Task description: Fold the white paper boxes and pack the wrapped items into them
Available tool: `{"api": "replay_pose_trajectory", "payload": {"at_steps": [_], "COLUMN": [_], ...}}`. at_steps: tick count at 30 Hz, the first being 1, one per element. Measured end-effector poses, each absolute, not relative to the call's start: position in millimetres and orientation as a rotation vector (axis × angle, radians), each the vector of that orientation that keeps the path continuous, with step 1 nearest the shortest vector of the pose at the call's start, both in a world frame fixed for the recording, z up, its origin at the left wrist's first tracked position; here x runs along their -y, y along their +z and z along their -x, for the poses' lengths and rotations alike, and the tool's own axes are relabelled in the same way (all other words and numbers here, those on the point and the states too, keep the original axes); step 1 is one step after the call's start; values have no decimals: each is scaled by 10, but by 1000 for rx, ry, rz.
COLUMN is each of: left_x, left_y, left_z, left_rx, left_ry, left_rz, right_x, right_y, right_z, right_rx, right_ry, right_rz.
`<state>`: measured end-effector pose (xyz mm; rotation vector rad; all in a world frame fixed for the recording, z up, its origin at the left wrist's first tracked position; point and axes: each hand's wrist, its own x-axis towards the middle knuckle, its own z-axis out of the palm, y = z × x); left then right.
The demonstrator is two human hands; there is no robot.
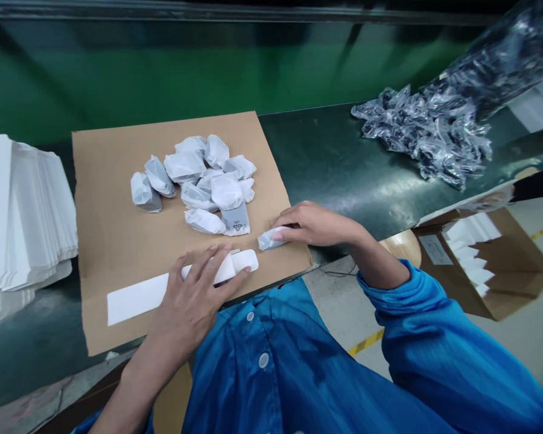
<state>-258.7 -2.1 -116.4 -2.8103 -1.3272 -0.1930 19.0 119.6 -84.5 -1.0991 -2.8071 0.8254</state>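
Note:
My left hand (192,298) is wrapped over a slim white carton (225,269), holding it down on the brown cardboard sheet (111,253). The carton's end flap sticks out to the right, and a long flat white part extends to the left. Much of its middle is hidden under my fingers. To the right of the flap, my right hand (311,223) grips a small packet wrapped in thin white material (266,240), slightly apart from the carton. Beyond both hands lies a loose pile of similar wrapped packets (226,191), one with printed marks facing up.
Stacked flat white cartons (31,211) stand at the left. Crumpled clear plastic bags (428,132) lie at the back right of the dark green bench (326,163). A cardboard box (516,259) with white pieces inside sits lower right, near a round stool (402,246).

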Motion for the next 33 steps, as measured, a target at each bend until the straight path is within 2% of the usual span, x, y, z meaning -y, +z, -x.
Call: {"api": "replay_pose_trajectory", "payload": {"at_steps": [3,5,8,11,13,15,17,19,28,33], "left_x": [43,58,62,54,53,57,62,67,92,90], "left_y": [-1156,-1164,-1179,-1183,-1180,-1175,-1170,-1164,-1158,-1197], "left_z": [2575,2576,2581,2592,2600,2608,2616,2628,2695,2680], "left_rx": [1358,1348,1299,1283,1299,1307,1314,1308,1278,1293], "left_ry": [-290,-376,-461,-481,-470,-467,-482,-503,-473,-559], "left_rz": [2840,2847,2839,2830,2835,2844,2853,2871,2918,2820], "right_x": [-1164,-1116,-1008,-849,-709,-563,-454,-408,-229,-105], "right_y": [-836,-886,-1016,-1108,-1099,-1057,-1036,-1071,-1342,-1482], "right_z": [-190,-204,-211,-185,-163,-138,-94,-26,390,580], "right_rx": [2627,2529,2613,2513,2344,2238,2230,2274,2456,2225], "right_ry": [469,291,307,285,403,670,914,1004,300,202], "right_rz": [1431,1430,1218,1224,1204,1099,962,852,891,1047]}}
